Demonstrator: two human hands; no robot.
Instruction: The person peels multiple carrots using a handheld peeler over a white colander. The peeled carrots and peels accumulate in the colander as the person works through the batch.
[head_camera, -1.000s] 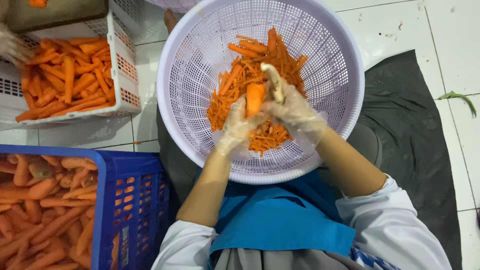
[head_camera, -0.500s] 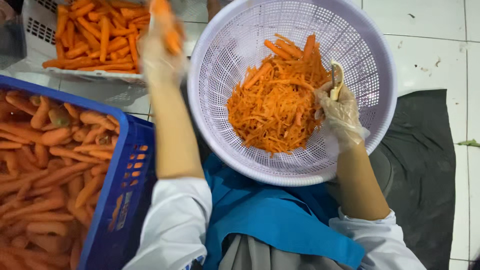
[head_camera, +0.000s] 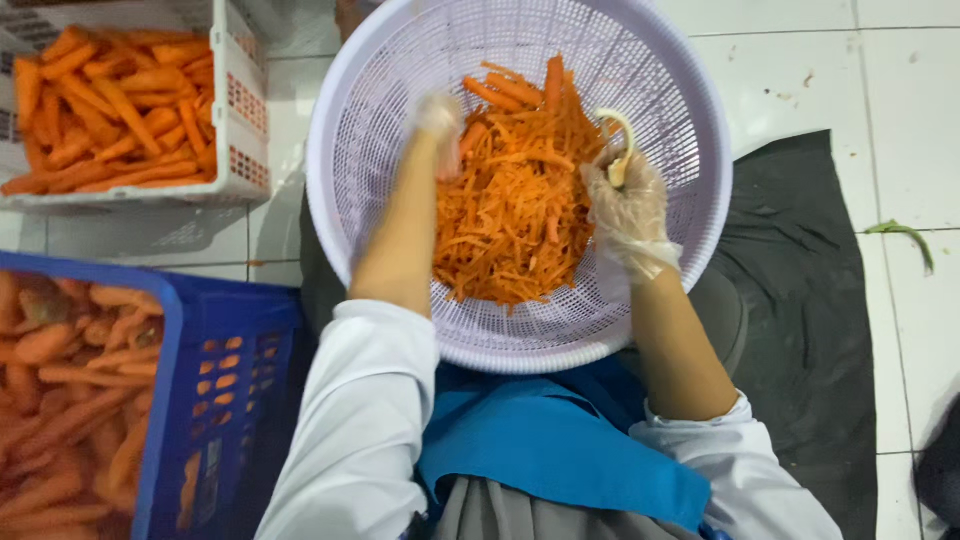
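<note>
A round lavender perforated basket (head_camera: 340, 230) rests on my lap and holds a heap of orange carrot peelings (head_camera: 520, 210). My right hand (head_camera: 625, 210), in a clear plastic glove, grips a pale peeler (head_camera: 620, 150) above the right side of the heap. My left hand (head_camera: 440, 118), also gloved, is blurred by motion over the upper left of the peelings. The blur hides whether it holds anything.
A white crate (head_camera: 240, 130) of peeled carrots (head_camera: 110, 110) stands on the tiled floor at upper left. A blue crate (head_camera: 220, 380) of unpeeled carrots (head_camera: 60, 400) stands at lower left. A black mat (head_camera: 800, 300) lies to the right, with a green scrap (head_camera: 905, 235) beyond it.
My left hand carried a carrot from the basket out towards the white crate, then swung back over the basket. My right hand kept the peeler over the peelings.
</note>
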